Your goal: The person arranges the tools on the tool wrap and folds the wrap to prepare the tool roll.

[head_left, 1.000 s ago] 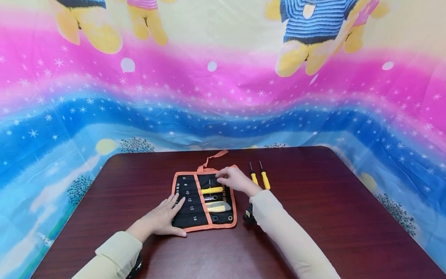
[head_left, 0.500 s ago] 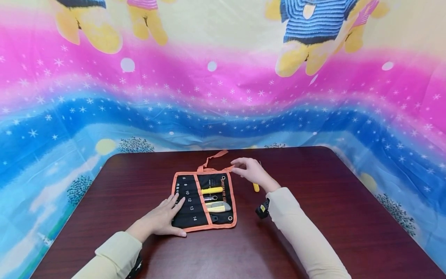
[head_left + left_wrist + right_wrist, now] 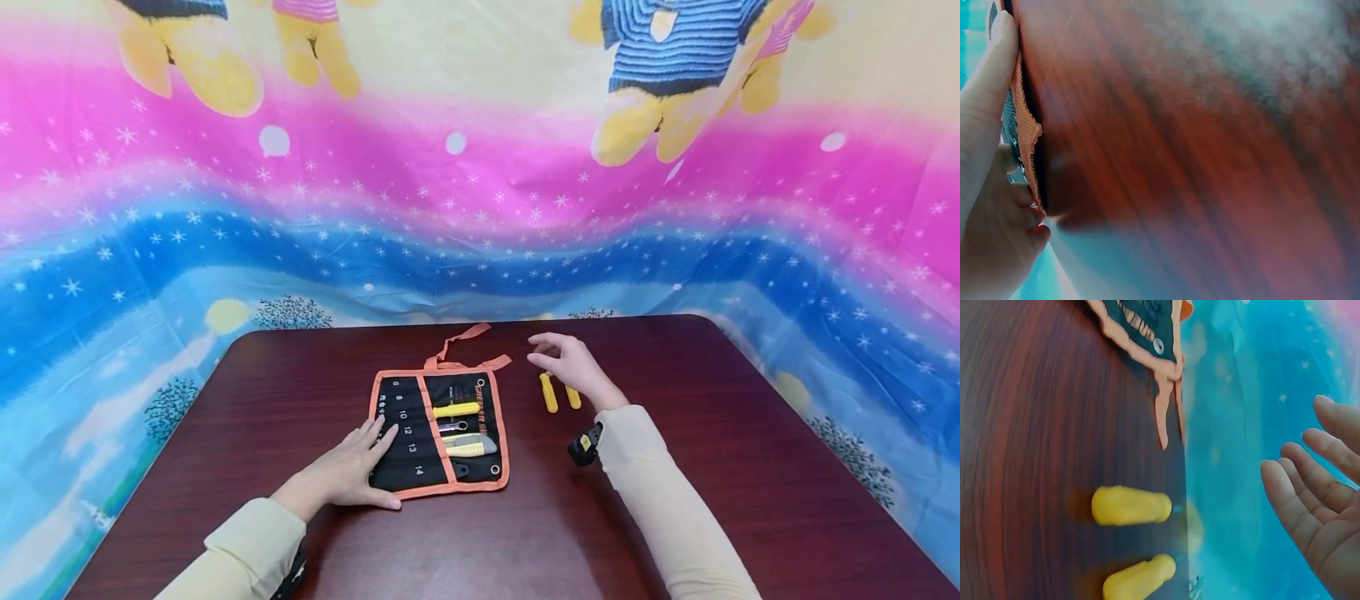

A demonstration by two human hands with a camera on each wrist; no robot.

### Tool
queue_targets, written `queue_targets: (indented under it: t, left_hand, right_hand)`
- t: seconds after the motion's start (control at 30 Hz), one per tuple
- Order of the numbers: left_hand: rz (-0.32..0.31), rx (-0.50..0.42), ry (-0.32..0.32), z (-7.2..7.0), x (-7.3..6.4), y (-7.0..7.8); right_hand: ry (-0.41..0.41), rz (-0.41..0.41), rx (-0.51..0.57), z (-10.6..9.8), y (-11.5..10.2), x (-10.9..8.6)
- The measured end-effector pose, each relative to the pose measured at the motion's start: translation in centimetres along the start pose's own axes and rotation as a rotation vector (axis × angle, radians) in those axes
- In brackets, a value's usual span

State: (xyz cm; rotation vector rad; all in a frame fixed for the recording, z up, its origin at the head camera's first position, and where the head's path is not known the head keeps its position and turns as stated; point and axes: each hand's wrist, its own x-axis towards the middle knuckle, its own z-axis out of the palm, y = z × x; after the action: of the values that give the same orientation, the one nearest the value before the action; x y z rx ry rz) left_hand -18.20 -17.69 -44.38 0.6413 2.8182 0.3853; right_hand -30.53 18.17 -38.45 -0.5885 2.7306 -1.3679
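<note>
A black tool roll (image 3: 401, 475) with orange edging lies unfolded on the table. My left hand (image 3: 341, 471) rests on its left side, fingers spread; the left wrist view shows the thumb (image 3: 991, 75) along the orange edge. In the roll's pockets sit a yellow-handled tool (image 3: 457, 409), a ring-ended wrench (image 3: 454, 427) and a utility knife (image 3: 472, 447). To its right, two yellow screwdrivers (image 3: 549, 393) lie side by side, their shafts hidden in the head view by my right hand (image 3: 576, 367). That hand hovers above them, fingers loosely bent around nothing, apart from the handles (image 3: 1132, 506).
Orange tie straps (image 3: 468, 332) trail from the roll's far side toward the table's back edge. The dark red wooden table (image 3: 660, 467) ends at a printed cloth backdrop (image 3: 480, 208), which surrounds it behind and on both sides.
My right hand has moved right, from over the roll's upper right corner to above the two screwdrivers. A strap end shows where it was. The left hand has stayed put.
</note>
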Motion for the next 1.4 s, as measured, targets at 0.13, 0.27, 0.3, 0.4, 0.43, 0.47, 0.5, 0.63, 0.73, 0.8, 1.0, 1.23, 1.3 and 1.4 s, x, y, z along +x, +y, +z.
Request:
queue_targets:
  t: [0.13,0.27,0.3,0.4,0.43,0.47,0.5,0.63,0.73,0.8,1.0,1.23,1.3,1.4]
  left_hand:
    - [-0.002,0.001,-0.002,0.0,0.0,0.0]
    - [0.000,-0.003,-0.003,0.0,0.0,0.0]
    - [0.001,-0.003,-0.003,0.0,0.0,0.0]
    - [0.002,-0.004,-0.001,0.0,0.0,0.0]
    - [0.002,-0.003,-0.001,0.0,0.0,0.0]
    - [0.002,-0.002,0.001,0.0,0.0,0.0]
    - [0.003,-0.002,0.002,0.0,0.0,0.0]
    - [0.003,-0.002,0.004,-0.1,-0.1,0.0]
    - [0.004,-0.005,0.005,-0.1,-0.1,0.1]
    - [0.005,-0.007,0.004,-0.1,-0.1,0.1]
    - [0.010,0.004,0.004,-0.1,-0.1,0.1]
    - [0.006,0.007,0.004,-0.1,-0.1,0.1]
    - [0.004,0.006,0.003,-0.1,-0.1,0.1]
    - [0.002,0.000,0.003,-0.1,-0.1,0.1]
  right_hand:
    - [0.014,0.034,0.022,-0.6,1.1,-0.3]
    - [0.025,0.066,0.017,-1.1,2.4,-0.5]
    - [0.027,0.073,0.010,-1.2,2.6,-0.6]
    - [0.038,0.088,-0.015,-1.5,3.4,-0.8]
    - [0.042,0.094,-0.017,-1.5,3.6,-0.9]
    - [0.042,0.098,-0.016,-1.5,3.7,-1.0]
    - [0.044,0.104,-0.015,-1.6,3.9,-1.0]
    - [0.043,0.130,0.009,-1.7,4.7,-1.2]
    - [0.042,0.149,0.008,-1.8,5.5,-1.4]
    - [0.047,0.162,0.006,-1.9,5.9,-1.5]
    - [0.058,0.203,0.005,-2.1,6.9,-1.7]
    - [0.036,0.245,0.010,-1.8,7.3,-1.9]
    - [0.031,0.257,0.012,-1.7,7.4,-1.9]
    - [0.017,0.267,0.007,-1.6,7.6,-1.8]
